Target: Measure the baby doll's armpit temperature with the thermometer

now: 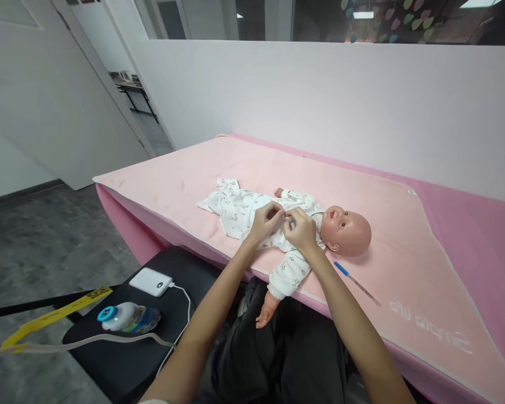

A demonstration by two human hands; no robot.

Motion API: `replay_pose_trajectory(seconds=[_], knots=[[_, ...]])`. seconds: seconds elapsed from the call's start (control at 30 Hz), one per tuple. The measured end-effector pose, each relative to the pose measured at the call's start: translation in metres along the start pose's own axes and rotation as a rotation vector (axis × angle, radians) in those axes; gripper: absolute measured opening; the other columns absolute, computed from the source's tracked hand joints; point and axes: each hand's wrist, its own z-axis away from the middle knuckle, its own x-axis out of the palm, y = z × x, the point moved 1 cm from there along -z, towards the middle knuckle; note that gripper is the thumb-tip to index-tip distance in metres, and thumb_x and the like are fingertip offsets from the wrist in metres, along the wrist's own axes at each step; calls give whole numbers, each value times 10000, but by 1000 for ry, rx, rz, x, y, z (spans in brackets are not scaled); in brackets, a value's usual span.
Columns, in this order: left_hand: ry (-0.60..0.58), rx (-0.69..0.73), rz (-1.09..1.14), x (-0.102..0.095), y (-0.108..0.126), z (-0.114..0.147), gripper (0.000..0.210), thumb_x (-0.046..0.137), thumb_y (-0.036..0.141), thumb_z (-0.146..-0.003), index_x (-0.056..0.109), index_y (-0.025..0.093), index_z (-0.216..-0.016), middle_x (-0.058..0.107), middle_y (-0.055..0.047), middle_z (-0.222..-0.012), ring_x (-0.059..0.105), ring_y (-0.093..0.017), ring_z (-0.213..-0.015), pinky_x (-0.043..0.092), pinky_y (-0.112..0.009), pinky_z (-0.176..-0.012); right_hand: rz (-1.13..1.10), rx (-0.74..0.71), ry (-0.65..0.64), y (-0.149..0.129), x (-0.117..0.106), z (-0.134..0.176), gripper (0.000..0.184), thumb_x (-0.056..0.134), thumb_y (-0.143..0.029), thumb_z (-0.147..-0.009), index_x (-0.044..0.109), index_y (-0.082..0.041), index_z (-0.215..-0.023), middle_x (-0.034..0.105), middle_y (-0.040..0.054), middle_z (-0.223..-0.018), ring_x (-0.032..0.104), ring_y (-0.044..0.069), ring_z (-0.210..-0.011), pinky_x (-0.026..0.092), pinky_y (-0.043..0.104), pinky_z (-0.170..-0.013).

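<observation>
Head view: left of the doll's head point(353, 231), the left hand point(266, 221) and right hand point(301, 229) nearly meet, fingertips appearing to pinch the white shirt point(276, 240) in front. It looks light and soft, likely best held by its edges.

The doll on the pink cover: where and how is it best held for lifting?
Probably from the near side: right hand under the round head, left hand under the clothed torso. The doll lies on its back, head to the right, so these two supports would suit its length.
</observation>
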Motion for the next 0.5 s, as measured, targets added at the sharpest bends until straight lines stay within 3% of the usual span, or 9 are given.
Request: replay_pose_trajectory(seconds=[0.2, 0.5], knots=[[13, 222, -323, 1, 6, 21, 105, 507, 222, -812, 589, 196, -872, 638, -22, -864, 556, -159, -830, 402, -316, -807, 18, -2, 21, 3, 1, 3, 135, 428, -167, -772, 558, -190, -744, 613, 19, -753, 552, 142, -665, 370, 239, -581], [45, 206, -333, 1, 0, 22, 133, 509, 190, -772, 572, 201, -889, 642, -23, -881, 564, -166, -842, 421, -316, -803, 126, -45, 126, 3, 8, 10, 214, 382, -193, -859, 594, -171, -847, 647, 41, -775, 567, 140, -658, 351, 236, -569]])
